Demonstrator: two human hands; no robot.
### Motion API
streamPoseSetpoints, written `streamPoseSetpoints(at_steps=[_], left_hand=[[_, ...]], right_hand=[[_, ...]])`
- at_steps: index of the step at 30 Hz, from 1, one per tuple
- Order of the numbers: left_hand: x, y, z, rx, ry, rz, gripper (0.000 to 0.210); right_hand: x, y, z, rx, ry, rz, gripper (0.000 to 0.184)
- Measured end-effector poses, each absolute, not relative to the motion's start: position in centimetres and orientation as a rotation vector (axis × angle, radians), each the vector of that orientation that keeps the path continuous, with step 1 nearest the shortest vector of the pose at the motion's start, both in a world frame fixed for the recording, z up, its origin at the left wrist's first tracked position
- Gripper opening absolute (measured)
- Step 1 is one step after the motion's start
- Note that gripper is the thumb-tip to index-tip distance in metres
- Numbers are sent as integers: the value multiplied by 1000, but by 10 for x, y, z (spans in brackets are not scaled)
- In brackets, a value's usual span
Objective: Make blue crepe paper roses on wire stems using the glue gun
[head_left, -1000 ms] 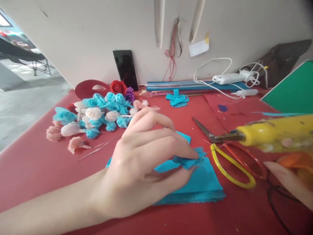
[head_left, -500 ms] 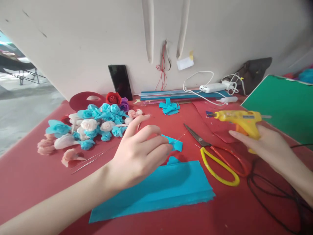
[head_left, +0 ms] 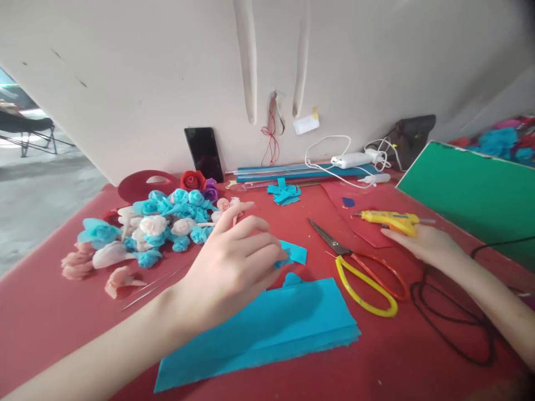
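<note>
Blue crumpled piece (head_left: 286,259), prob. crepe paper, sits at the fingertips of the person's L hand (head_left: 234,264), above the table (head_left: 234,384). Middle, ring + little fingers curl together, index sticks out apart; tips look clamped on the blue bit, thumb hidden. A flat blue strip (head_left: 297,252) shows just past them, and a blue paper stack (head_left: 259,334) lies below.

R hand (head_left: 430,245) is at the handle of a yellow glue gun (head_left: 384,216), thumb stretched along it, other fingers out of sight — can't tell if they grip or merely rest. Nozzle (head_left: 356,214) points L, near a dark blue scrap (head_left: 348,202).

Risks, as judged: if the gun's hot, the nozzle could mark the tabletop or stick to that scrap b/c it sits so low. Black cord (head_left: 501,244) loops near the R forearm; a snag there could tug the gun round or off its spot. Scissors (head_left: 339,248) lie between the hands, so a hurried reach across might knock them or meet the blades. L hand: too hard a pinch could crush the thin folds, too loose and they'd spring apart — esp. if any glue's soft. A dropped wrist could also shift the stack's loose top sheets.
</note>
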State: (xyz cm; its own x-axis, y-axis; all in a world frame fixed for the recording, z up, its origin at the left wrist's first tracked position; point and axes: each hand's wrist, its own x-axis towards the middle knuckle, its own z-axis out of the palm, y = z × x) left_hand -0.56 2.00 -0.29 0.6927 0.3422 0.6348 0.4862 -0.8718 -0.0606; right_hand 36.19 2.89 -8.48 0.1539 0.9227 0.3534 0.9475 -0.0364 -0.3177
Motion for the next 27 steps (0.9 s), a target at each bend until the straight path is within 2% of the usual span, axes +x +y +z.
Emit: streamPoseSetpoints(at_steps=[4, 7, 11, 14, 17, 22, 27], left_hand=[[-5, 14, 2, -2733, -697, -1069, 7], [-4, 11, 5, -2780, -735, -1180, 8], [-6, 7, 11, -2815, -696, -1229, 9], [-7, 3, 18, -2822, -647, -1178, 10], [-8, -2, 23, -2834, -621, -1085, 14], [-8, -6, 14, -2740, -643, -1237, 17], [-10, -6, 17, -2730, -633, -1198, 21]], right_hand=[[355, 30, -68, -2037, -1748, -250, 28], [324, 15, -41, -1796, -1847, -336, 24], [266, -16, 0, -1359, -2071, -204, 18], [233, -34, 18, -1149, -2195, 53, 16], [215, -39, 22, -1146, -2205, 193, 18], [201, -33, 17, -1145, -2150, 159, 19], [196, -35, 14, -1143, -2137, 190, 19]])
